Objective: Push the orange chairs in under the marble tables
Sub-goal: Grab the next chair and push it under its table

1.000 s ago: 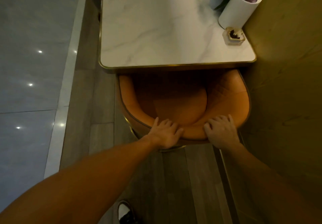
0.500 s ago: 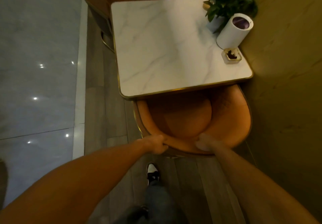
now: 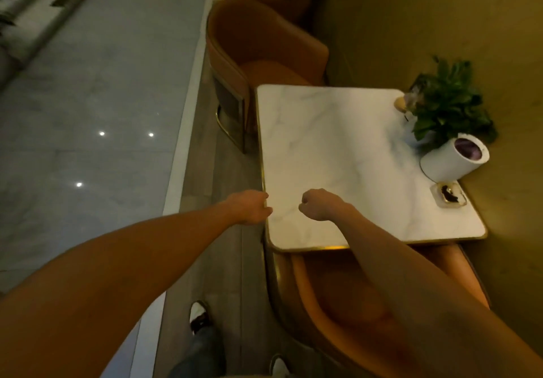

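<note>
Floor [image 3: 88, 107]: grey glossy tiles left of the table, with a strip of wood-look planks running along the table's left side.
Table [image 3: 338, 154]: white marble top with a gold rim, set against the wall on its right side.
Near chair [image 3: 338, 304]: orange, at the table's near edge, its front tucked under the top; the curved back stands out toward the viewer.
Far chair [image 3: 258, 45]: orange, at the table's far edge, seat partly under the top, back well clear.
Plant [image 3: 446, 104]: green leaves on the table's far right corner.
Cylinder [image 3: 452, 158]: white, tilted in the view, on the table just nearer than the plant.
Dish [image 3: 448, 195]: small, holding something dark, just nearer than the cylinder.
Left hand [image 3: 249, 205]: fingers curled in, empty, at the table's left rim near the near corner.
Right hand [image 3: 318, 204]: loose fist, empty, over the table's near left part, touching neither chair.
Shoes [image 3: 199, 316]: on the planks, nearer than the table's near left corner.
</note>
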